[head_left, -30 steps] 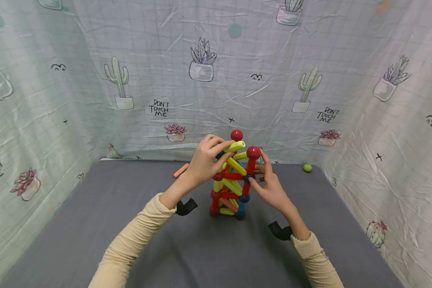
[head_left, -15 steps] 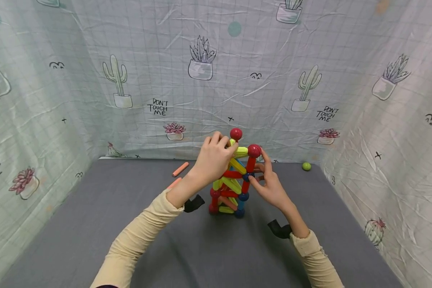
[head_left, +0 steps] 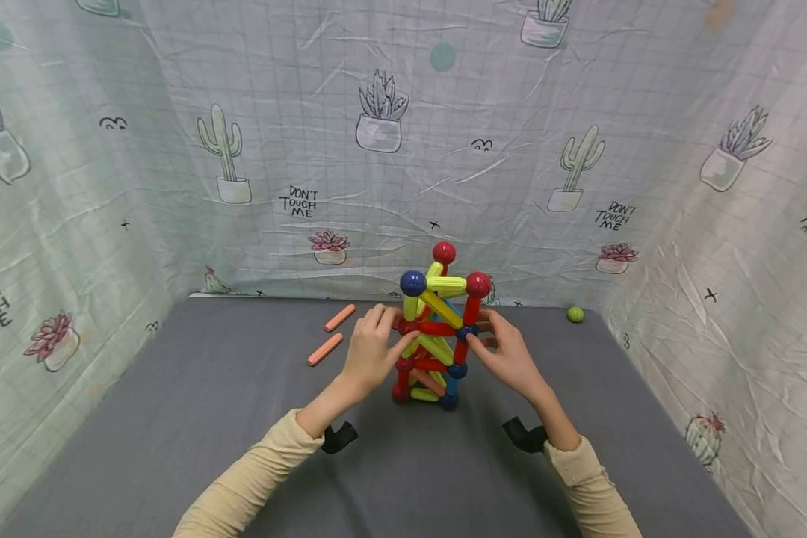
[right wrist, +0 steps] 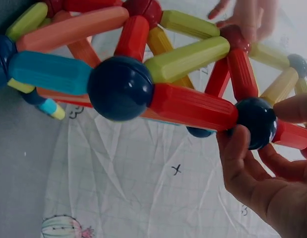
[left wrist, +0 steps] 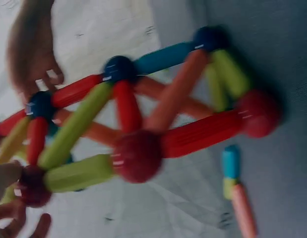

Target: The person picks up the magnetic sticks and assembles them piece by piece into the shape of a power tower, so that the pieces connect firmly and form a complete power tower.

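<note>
A tower of coloured rods and balls, a magnetic building toy (head_left: 436,347), stands upright on the grey table. My left hand (head_left: 370,347) pinches a red ball (left wrist: 35,186) on its left side between thumb and fingers. On the right side, my right hand (head_left: 511,359) grips a dark blue ball (right wrist: 256,122), thumb in front and fingers behind. At the top, a blue ball (head_left: 413,283) joins a yellow-green rod (head_left: 446,284) that reaches to a red ball (head_left: 479,285). Another red ball (head_left: 444,252) tops the back. The tower partly hides the left fingertips in the right wrist view.
Two orange rods (head_left: 326,349) lie on the table left of the tower. A small green ball (head_left: 574,314) rests near the back right. Behind the table (head_left: 417,478) hangs a cactus-print cloth (head_left: 390,187).
My left hand set the yellow-green rod with its blue ball across to the top red ball, let go, and moved down to the lower red ball. My right hand stays in place.
</note>
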`<state>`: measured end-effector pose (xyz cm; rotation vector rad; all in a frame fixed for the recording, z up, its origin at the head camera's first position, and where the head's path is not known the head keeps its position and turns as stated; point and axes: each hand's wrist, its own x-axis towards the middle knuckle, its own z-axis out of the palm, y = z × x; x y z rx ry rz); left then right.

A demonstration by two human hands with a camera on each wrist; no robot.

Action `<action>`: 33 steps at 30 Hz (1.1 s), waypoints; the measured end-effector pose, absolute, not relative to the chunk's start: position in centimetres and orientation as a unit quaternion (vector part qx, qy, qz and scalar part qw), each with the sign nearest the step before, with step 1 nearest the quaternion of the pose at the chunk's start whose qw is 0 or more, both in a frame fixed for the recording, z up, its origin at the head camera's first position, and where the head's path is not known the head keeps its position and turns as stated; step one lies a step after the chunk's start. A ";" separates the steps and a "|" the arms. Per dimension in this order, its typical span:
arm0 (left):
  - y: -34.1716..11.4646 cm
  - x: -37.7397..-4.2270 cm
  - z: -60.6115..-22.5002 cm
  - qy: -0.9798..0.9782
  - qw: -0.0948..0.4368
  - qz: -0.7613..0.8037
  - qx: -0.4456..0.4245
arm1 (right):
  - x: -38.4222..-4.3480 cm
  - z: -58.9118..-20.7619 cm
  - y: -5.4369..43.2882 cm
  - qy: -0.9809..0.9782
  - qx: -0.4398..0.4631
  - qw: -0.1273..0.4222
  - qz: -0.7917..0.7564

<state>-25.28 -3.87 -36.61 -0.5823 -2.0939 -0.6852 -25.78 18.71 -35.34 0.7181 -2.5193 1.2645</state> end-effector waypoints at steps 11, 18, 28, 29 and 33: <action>-3.8 -28.8 -37.6 -0.828 0.375 -0.295 -0.296 | -22.7 -35.1 18.4 -0.850 0.268 0.194 0.410; -1.9 -32.2 -37.1 -0.835 0.308 -0.295 -0.348 | -20.7 -34.5 16.8 -0.861 0.248 0.183 0.403; -1.3 -34.9 -40.2 -0.856 0.296 -0.230 -0.356 | -20.5 -34.4 17.2 -0.833 0.261 0.268 0.407; -1.5 -35.1 -41.1 -0.865 0.289 -0.212 -0.351 | -20.7 -34.4 17.6 -0.821 0.259 0.299 0.412; -2.5 -36.1 -44.4 -0.913 0.214 -0.104 -0.331 | -21.4 -34.0 19.1 -0.757 0.226 0.406 0.460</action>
